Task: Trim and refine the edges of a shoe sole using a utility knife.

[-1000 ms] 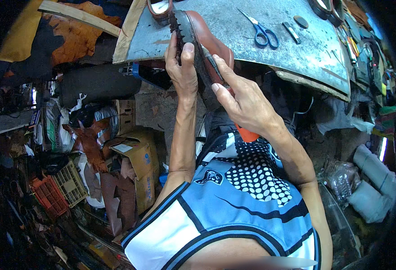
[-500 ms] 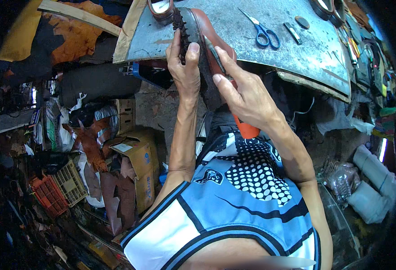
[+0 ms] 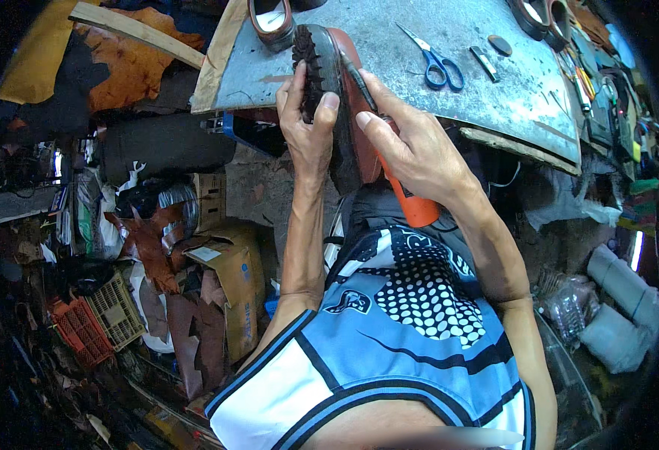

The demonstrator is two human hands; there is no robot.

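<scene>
My left hand (image 3: 309,124) is closed around a brown leather shoe (image 3: 367,150) with a black lugged sole (image 3: 311,71), its fingers on the treads. The shoe is tilted on its side over the table's near edge. In my right hand (image 3: 412,142) is a slim dark pointed tool (image 3: 357,81), pinched between thumb and fingers, its tip at the seam between upper and sole edge. Below that hand an orange cylindrical piece (image 3: 417,206) sticks out toward me; my hand hides where it joins.
The metal-topped table (image 3: 389,56) carries blue-handled scissors (image 3: 440,67), a small cutter-like piece (image 3: 485,64), a dark oval piece (image 3: 500,45) and other brown shoes (image 3: 272,22). Leather hides (image 3: 134,60), a cardboard box (image 3: 232,292) and plastic crates (image 3: 112,307) lie to the left.
The shoe has shifted slightly toward me, and more of the orange piece shows. The tool's tip has slid a little farther along the shoe's edge. Both hands keep their grip.
</scene>
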